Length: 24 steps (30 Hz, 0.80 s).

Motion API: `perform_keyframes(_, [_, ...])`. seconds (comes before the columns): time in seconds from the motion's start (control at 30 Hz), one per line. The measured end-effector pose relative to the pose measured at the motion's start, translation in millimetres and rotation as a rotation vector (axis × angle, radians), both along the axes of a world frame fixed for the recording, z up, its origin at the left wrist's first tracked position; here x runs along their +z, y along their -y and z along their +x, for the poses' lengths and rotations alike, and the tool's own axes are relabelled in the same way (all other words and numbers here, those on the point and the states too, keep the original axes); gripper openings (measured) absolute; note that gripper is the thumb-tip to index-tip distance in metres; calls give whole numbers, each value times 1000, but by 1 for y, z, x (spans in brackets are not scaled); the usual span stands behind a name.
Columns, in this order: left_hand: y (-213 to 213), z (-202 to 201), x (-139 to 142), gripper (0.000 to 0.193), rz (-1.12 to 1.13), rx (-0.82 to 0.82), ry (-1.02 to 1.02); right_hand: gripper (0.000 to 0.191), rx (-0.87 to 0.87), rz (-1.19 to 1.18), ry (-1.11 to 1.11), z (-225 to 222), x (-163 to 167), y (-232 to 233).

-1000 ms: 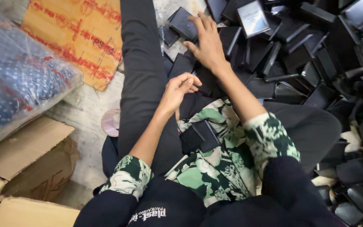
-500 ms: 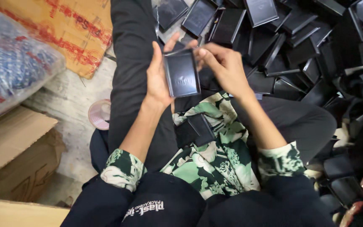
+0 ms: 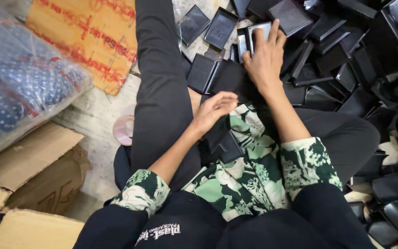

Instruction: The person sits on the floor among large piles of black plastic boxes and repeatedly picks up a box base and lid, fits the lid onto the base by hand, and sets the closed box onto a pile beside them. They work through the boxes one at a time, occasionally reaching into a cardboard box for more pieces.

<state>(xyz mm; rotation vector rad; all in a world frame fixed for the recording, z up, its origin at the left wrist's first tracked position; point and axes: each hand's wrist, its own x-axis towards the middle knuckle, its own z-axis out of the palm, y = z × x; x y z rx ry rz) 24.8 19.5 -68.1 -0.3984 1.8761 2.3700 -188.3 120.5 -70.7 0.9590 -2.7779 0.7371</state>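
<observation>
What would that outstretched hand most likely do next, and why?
Probably close the right hand around the small black box under its fingers and lift it: the palm lies flat on it amid the pile, while the left hand waits over the lap.

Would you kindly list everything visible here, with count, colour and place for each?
Small trays: too many to count, black, heaped on the floor ahead and to the right.
Stacked trays: a few, black, on the lap under the left hand.
Flat cardboard: one, orange-brown with red print, upper left.
Plastic bag of dotted cloth: one, clear over blue, far left.
Cardboard boxes: two or three, brown, lower left.
Small round disc: one, pinkish, on the floor beside the leg.
Legs: black trousers, centre.
Sleeves: green floral.
Left hand: over the lap stack.
Right hand: flat on a tray in the heap.
</observation>
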Motion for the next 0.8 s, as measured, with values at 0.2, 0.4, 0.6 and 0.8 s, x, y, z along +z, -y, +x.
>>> perform_keyframes(0.2, [-11, 39, 26, 40, -743, -204, 134, 53, 26, -257, 158, -2, 36, -31])
perform_keyframes(0.4, [-16, 70, 45, 29, -771, -200, 172, 46, -159, -755, 883, 12, 94, -60])
perform_keyframes(0.6, [2, 37, 41, 22, -212, 65, 106, 60, -28, -451, 199, 52, 113, -82])
perform_keyframes(0.8, [-6, 11, 63, 12, 712, 193, 50, 53, 29, -377, 162, 79, 109, -93])
